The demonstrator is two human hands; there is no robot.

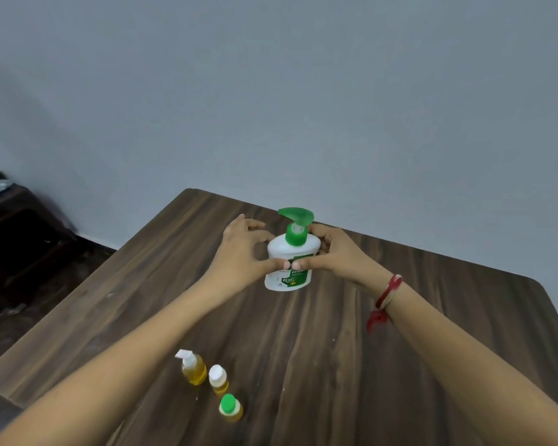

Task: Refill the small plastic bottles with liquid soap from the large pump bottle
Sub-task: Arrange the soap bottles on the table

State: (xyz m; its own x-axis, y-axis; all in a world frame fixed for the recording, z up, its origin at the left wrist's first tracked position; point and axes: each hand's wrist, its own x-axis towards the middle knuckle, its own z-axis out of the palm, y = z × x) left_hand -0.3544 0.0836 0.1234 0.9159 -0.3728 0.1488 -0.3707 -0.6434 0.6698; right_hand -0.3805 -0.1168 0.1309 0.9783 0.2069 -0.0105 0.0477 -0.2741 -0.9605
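A large white pump bottle (290,252) with a green pump head and green label stands upright near the far edge of the table. My left hand (244,249) grips its left side and my right hand (334,252) grips its right side, thumbs meeting on the front label. Near the front of the table stand three small bottles holding yellow liquid: one with a white pump top (194,368), one with a white cap (219,379), one with a green cap (230,407). All three are upright and capped.
The dark wood-grain table (335,349) has rounded corners and its back edge meets a grey wall. A dark cabinet (20,239) stands on the floor to the left. A red thread band (385,299) circles my right wrist.
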